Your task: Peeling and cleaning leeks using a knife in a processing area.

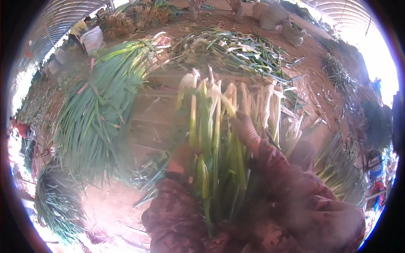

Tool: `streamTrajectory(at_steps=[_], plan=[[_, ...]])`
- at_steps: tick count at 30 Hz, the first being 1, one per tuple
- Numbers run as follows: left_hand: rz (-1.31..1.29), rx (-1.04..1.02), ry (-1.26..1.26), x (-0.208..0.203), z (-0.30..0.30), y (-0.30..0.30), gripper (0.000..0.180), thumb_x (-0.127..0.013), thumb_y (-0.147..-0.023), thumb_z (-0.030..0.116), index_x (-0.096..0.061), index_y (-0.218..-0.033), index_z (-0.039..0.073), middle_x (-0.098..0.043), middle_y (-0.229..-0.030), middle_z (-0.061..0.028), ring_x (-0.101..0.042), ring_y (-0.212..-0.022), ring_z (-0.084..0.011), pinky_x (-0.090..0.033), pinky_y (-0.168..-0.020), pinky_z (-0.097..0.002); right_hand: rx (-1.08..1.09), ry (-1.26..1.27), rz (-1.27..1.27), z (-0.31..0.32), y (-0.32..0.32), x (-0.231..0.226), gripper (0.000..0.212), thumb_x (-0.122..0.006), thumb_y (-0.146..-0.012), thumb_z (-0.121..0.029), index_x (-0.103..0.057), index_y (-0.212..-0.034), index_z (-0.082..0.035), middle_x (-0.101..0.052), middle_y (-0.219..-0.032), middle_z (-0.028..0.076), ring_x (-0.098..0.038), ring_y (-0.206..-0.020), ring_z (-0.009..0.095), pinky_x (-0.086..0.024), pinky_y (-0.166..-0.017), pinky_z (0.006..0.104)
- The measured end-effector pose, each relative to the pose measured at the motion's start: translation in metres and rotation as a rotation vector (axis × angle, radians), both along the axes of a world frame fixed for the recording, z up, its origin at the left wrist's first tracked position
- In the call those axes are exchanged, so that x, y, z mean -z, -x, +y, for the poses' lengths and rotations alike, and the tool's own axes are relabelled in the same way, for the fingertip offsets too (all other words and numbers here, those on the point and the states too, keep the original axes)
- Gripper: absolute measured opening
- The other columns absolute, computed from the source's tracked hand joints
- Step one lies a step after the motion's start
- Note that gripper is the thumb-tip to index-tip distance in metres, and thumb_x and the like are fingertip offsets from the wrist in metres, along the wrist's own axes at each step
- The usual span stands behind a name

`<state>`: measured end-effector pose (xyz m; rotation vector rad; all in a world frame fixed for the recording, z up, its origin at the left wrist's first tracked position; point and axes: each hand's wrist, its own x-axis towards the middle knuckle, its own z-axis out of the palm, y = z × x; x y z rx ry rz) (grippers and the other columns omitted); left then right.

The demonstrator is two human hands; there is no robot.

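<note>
A row of long green onions (216, 126) lies in front of me, white ends pointing away and green leaves toward my body. My right hand (244, 127), in a pale glove with a ribbed cuff, is closed around a yellowish green onion stalk (228, 105) over the middle of the row. At the row's left side, my left hand (184, 155) rests against the green parts of the stalks. Haze blurs its fingers, and the leaves partly cover them. Both sleeves are dark and patterned.
A big tied bundle of green onions (99, 105) lies to the left. Beyond the row is a heap of loose leaves and stalks (236, 50). Another leafy pile (57, 206) sits lower left. Far left, a person in yellow (78, 28) bends by a white sack (92, 40).
</note>
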<state>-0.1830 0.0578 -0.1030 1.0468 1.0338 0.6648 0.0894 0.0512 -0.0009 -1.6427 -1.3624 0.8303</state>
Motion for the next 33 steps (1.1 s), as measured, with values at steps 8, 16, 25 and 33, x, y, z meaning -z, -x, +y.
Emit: streamTrajectory(at_steps=[8, 16, 25, 33], plan=[[-0.118, -0.117, -0.031, -0.038, -0.021, -0.01, 0.036, -0.069, -0.075, 0.007, -0.066, -0.111, 0.002, -0.068, -0.093, -0.0069, -0.066, -0.08, -0.0204, -0.054, -0.067, -0.0305, -0.076, 0.237, -0.044, -0.007, 0.003, 0.006, 0.036, -0.063, -0.088, -0.026, -0.061, -0.106, 0.006, -0.065, -0.083, 0.015, -0.064, -0.077, 0.025, -0.051, -0.074, 0.039], [0.12, -0.244, -0.29, -0.034, -0.006, 0.061, 0.027, -0.069, -0.077, 0.008, -0.067, -0.103, 0.0, -0.068, -0.085, -0.0108, -0.067, -0.07, -0.0225, -0.057, -0.062, -0.0332, 0.357, -0.067, -0.199, 0.006, -0.033, 0.004, 0.031, -0.062, -0.085, -0.018, -0.058, -0.106, 0.005, -0.065, -0.087, 0.026, -0.065, -0.078, 0.038, -0.051, -0.07, 0.0445], [0.058, -0.315, -0.227, -0.062, -0.021, 0.038, 0.028, -0.071, -0.078, 0.01, -0.065, -0.103, -0.001, -0.067, -0.083, -0.0106, -0.067, -0.066, -0.0225, -0.057, -0.059, -0.0336, 0.027, 0.016, -0.515, -0.024, 0.018, 0.023, 0.031, -0.064, -0.086, -0.016, -0.061, -0.11, 0.003, -0.067, -0.094, 0.027, -0.066, -0.091, 0.042, -0.052, -0.081, 0.0451], [-0.298, -0.188, 0.024, -0.084, -0.04, -0.03, 0.035, -0.069, -0.084, 0.01, -0.063, -0.118, 0.003, -0.067, -0.098, -0.0057, -0.066, -0.085, -0.0186, -0.056, -0.076, -0.032, -0.022, 0.001, 0.027, -0.07, 0.087, 0.013, 0.036, -0.057, -0.095, -0.024, -0.058, -0.12, 0.001, -0.066, -0.097, 0.026, -0.066, -0.094, 0.04, -0.051, -0.083, 0.0436]])
